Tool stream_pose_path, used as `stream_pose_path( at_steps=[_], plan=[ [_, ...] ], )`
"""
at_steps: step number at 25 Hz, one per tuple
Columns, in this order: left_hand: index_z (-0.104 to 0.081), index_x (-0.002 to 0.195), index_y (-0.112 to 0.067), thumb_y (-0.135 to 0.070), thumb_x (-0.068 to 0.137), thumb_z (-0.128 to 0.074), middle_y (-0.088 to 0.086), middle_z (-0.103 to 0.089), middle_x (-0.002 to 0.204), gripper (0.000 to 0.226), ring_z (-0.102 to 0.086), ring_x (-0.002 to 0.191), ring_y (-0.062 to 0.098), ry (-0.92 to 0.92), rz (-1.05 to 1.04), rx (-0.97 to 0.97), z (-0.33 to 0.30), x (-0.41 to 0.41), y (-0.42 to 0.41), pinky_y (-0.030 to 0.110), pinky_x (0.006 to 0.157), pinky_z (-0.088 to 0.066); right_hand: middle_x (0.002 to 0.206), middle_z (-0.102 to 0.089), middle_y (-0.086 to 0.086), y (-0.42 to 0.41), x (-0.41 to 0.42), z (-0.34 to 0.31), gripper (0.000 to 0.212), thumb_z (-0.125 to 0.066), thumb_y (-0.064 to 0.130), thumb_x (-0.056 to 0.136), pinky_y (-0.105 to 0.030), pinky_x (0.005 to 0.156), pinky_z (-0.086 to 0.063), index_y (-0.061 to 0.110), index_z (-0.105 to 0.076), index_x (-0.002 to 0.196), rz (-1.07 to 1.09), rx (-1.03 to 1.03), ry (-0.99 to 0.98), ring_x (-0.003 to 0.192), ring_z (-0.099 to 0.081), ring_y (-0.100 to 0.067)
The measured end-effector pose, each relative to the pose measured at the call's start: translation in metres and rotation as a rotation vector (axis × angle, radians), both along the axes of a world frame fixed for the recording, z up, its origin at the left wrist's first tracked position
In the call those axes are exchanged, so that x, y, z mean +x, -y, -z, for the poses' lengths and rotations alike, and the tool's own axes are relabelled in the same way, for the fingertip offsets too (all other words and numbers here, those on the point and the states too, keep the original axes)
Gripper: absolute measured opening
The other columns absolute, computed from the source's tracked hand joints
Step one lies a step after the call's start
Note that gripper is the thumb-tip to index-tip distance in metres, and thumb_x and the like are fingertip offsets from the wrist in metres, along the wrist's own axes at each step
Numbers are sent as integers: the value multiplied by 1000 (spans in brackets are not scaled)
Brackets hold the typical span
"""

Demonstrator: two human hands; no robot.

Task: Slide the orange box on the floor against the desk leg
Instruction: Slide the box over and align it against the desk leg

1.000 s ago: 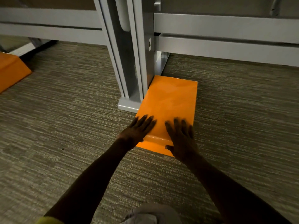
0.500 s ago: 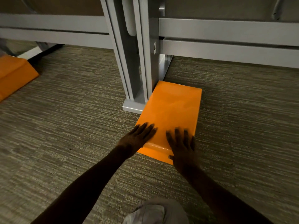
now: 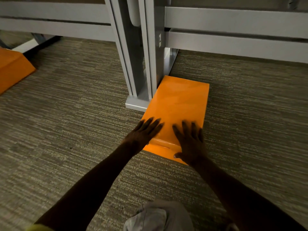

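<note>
Pressing both flat palms, left hand [image 3: 144, 132] and right hand [image 3: 190, 142], on the box [image 3: 178, 104], we see it touching the desk leg [image 3: 146, 64] on carpet [image 3: 66, 130]; a second orange box [image 3: 13, 69] sits far left.

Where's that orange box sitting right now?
The orange box lies on the carpet mid-frame, its left edge beside the grey desk leg, both hands flat on its near end.

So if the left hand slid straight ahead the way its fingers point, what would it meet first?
The left hand lies flat on the orange box, fingers angled forward and slightly right. Going on, it would cross bare lid, likely brushing the desk leg at the box's far left corner; depth is unclear.
</note>
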State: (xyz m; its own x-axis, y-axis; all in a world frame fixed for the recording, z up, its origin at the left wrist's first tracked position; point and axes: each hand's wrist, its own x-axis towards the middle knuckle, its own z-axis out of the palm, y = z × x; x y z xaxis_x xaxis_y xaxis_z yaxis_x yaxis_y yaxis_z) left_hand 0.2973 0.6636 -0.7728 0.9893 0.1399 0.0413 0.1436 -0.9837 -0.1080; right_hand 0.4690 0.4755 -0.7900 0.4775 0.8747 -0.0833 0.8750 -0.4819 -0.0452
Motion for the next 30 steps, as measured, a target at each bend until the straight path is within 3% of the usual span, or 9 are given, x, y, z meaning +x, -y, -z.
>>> stream_pose_path(
  at_steps=[4,11,15,19,25,30],
  plan=[
    [-7,161,-18,2,89,-59,10,-3,169,91,-1,155,36,23,-19,-18,3,14,-2,57,125,-13,168,10,-11,-4,16,1,131,-84,55,67,-65,120,0,39,10,157,-8,5,13,151,11,-47],
    [-6,161,-21,2,89,-60,10,1,169,93,5,155,34,28,-55,-74,1,22,-1,56,126,-5,169,8,-9,-2,30,-5,125,-77,66,68,-63,120,0,39,7,157,-57,27,-15,151,10,-46],
    [3,160,-28,-8,85,-73,5,5,170,109,6,156,32,-130,-88,-137,-8,31,-9,54,127,-8,168,-16,-10,9,38,-13,99,-59,73,80,-59,121,-11,33,-15,159,-99,129,-57,153,-9,-43],
    [2,160,-28,-16,79,-82,4,0,170,117,-1,156,30,-327,-115,-136,-30,53,-22,50,122,-22,166,-23,-10,8,51,-22,81,-54,67,89,-56,120,-14,32,-26,157,-180,98,-24,151,-16,-45],
    [-2,160,-24,-9,87,-72,7,-4,170,102,-4,156,30,-285,-135,-138,-27,57,-15,45,123,-21,168,-16,-11,8,44,-19,75,-49,56,97,-56,121,-11,28,-18,160,-140,84,-25,152,-11,-46],
    [-2,160,-24,-6,87,-71,7,-4,170,102,-4,156,32,-267,-117,-136,-29,53,-15,48,123,-23,169,-10,-8,9,42,-18,76,-47,56,98,-55,121,-11,30,-11,160,-125,69,-5,153,-7,-43]
  ],
)
